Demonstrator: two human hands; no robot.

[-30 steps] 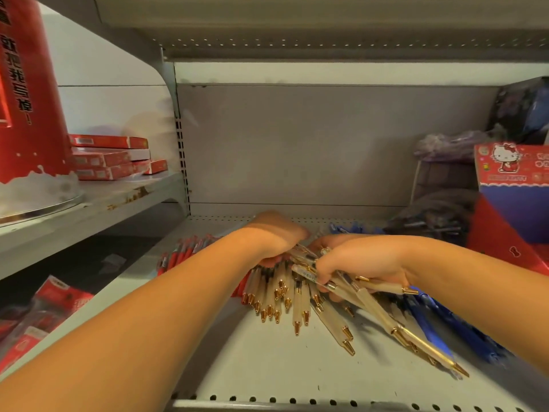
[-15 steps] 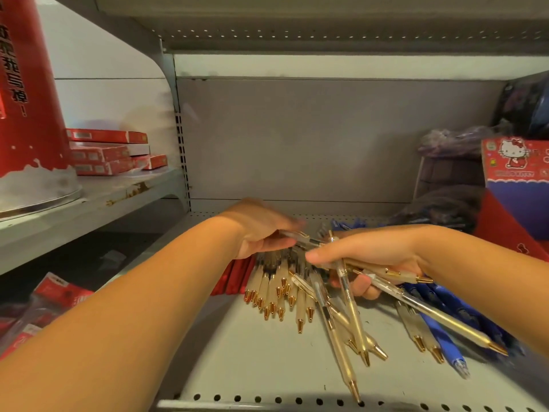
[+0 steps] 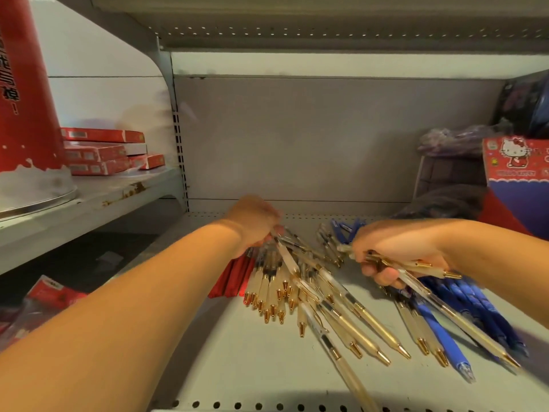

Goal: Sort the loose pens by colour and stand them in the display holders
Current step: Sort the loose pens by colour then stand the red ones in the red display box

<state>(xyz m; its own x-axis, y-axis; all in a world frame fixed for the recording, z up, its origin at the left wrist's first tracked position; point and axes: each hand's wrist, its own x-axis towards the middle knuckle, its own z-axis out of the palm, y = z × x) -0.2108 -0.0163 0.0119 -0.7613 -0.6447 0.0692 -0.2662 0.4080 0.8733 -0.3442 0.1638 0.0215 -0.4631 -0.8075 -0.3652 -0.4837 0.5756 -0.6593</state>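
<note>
- The right hand [image 3: 395, 251] was curled tight around a small bunch of clear pens [image 3: 276, 292] with gold tips. It held them just above the shelf [image 3: 267, 373], and the tips fanned out to the right and the near side.
- The left hand [image 3: 255, 221] sat at the far end of the main clear pile, fingers bent down over the pen tops. It was seen from the back and a bit blurry, so you honestly couldn't tell if it had hold of one.
- The rest of the clear ones lay loose mid-shelf, tips pointing near, some crossing each other.
- The red pens [image 3: 234, 278] were tucked just left of that pile, under the left wrist.
- The blue pens [image 3: 463, 307] lay to the right, partly under the right hand, with a couple of clear ones mixed in.
- Red boxes [image 3: 101, 150] were stacked on the side shelf far left, and a Hello Kitty box [image 3: 517, 162] stood far right.
</note>
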